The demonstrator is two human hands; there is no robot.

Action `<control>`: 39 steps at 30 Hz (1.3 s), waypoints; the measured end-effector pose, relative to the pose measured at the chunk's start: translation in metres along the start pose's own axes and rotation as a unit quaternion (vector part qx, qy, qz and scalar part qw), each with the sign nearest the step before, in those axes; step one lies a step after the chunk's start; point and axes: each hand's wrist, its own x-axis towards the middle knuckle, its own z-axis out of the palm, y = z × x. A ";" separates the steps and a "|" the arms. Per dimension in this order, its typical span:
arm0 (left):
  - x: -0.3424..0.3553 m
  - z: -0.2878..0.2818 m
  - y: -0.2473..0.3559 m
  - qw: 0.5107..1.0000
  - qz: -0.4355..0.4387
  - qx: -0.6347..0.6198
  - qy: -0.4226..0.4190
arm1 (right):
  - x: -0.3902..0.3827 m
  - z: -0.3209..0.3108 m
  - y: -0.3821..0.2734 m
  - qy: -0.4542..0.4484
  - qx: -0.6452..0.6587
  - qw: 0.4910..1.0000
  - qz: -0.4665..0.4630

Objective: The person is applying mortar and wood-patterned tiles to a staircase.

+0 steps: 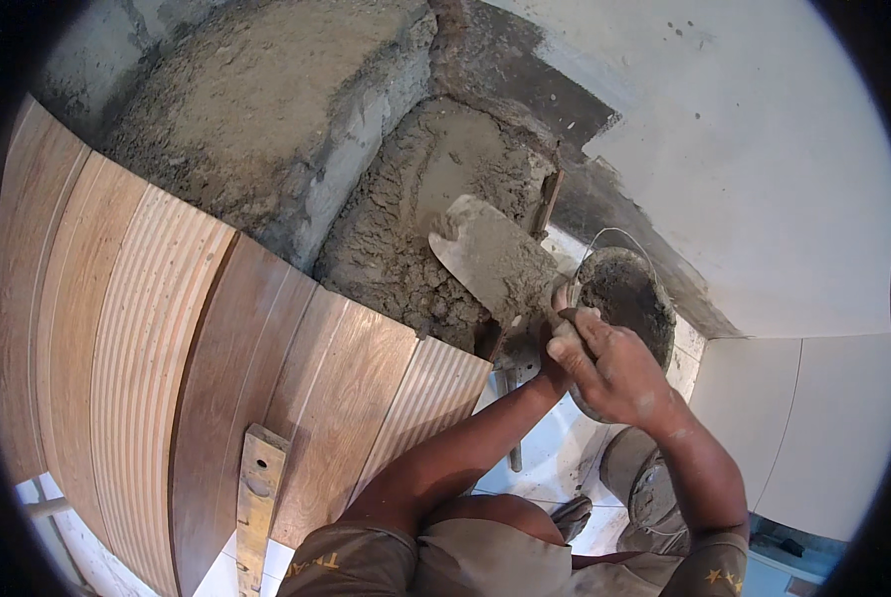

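Note:
A mortar-coated trowel (490,251) lies over the wet mortar bed (396,234), its broad blade pointing up and left. My right hand (614,363) is closed round the trowel's handle end, with mortar smeared on the fingers. My left hand (555,363) is at the same spot, mostly covered by the right hand; its fingers are too hidden to read. Just beyond the hands stands a bucket (672,323) with a wire handle and dark mortar inside. The bed's mortar is smoother at the far end and lumpy near the blade.
A raised rough concrete step (256,99) lies at the far left. Wood-look tiled treads (296,358) run along the left, with a yellow spirit level (258,497) resting against them. A white wall (764,169) rises at right. Another bucket (629,468) stands below my right forearm.

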 end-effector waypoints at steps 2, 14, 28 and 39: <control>-0.002 -0.008 -0.006 0.991 -0.065 -0.074 -0.086 | 0.005 -0.011 -0.005 -0.045 0.026 0.998 0.022; -0.021 0.001 -0.021 0.947 0.054 0.313 -0.041 | -0.002 -0.014 0.027 -0.170 -0.054 0.984 -0.002; -0.011 0.009 0.021 0.915 -0.012 0.402 -0.037 | 0.005 -0.038 0.036 -0.045 -0.186 0.979 0.065; -0.017 0.015 0.023 0.899 -0.043 0.436 0.017 | -0.009 -0.054 0.044 -0.002 -0.317 0.946 -0.075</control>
